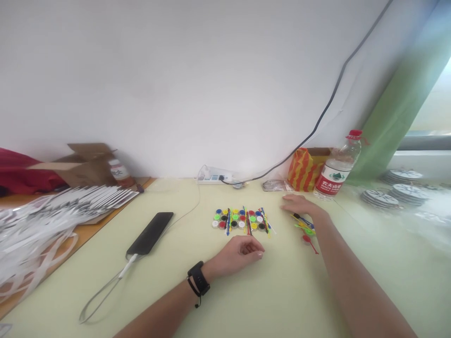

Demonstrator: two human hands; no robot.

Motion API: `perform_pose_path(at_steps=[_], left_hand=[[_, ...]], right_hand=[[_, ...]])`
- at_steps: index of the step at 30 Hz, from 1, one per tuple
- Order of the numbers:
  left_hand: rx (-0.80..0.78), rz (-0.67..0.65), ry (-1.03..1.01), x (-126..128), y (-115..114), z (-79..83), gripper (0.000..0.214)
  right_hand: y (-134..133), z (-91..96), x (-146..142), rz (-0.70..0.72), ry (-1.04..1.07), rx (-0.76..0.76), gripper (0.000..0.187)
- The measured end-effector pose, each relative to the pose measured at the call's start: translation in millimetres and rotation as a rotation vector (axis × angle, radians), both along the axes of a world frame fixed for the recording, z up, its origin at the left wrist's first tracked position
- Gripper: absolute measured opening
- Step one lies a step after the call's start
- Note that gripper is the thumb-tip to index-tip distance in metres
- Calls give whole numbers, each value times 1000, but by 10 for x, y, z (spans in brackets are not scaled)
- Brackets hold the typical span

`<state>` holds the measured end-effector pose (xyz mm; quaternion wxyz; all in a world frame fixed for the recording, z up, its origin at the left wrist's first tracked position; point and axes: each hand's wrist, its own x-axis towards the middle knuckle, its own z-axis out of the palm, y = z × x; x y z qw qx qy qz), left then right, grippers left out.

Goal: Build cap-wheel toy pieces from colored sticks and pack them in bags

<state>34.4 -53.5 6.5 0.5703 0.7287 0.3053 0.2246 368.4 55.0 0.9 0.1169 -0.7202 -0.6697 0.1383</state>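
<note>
My left hand [235, 256] rests on the table with its fingers curled in, and nothing shows between thumb and fingers. Just beyond it lie rows of small round discs [241, 225] in white, red, yellow, green, blue and black. Thin coloured plastic sticks [228, 222] lie in bundles among these discs. To the right, my right hand [301, 206] reaches forward over the table, fingers stretched out, with no object visible in it. Partly hidden by its wrist is a loose group of coloured sticks and discs [306, 226]. Nearer me lies a red disc with a red stick [309, 241].
A black phone [151, 233] on a white cable lies at left, near stacked white packets [88, 202] and a cardboard box [82, 166]. A power strip [214, 176] sits along the wall. At right stand a water bottle [333, 176], a striped bag [303, 171] and stacked round pieces [405, 192].
</note>
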Motion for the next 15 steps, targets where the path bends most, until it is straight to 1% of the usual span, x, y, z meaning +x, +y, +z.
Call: perform_pose_path(at_steps=[2,4,7,9,10,12,14,15], left_hand=[[0,8,2,1,-3,17,33],[9,14,9,2,-5,28,32],[40,27,19,0,-12,28,30],[85,49,20,0,-35,35,27],[125,72,18,4,-58,52,26],[256,141,14,25,-127,143,23],[477,305,9,69,-217,336,20],[597,348,22,99,-259,473,22]], right_hand=[[14,68,67,-4,25,17,49],[11,203,158,-20,45,48,44],[-73,500,280,-43,82,127,35],[-201,734,309,-15,217,251,32],[-286,855,302,-4,302,289,31],[-485,1090,246,76,457,317,32],[-691,1300,146,184,574,269,35],[-783,1390,86,239,605,222,37]])
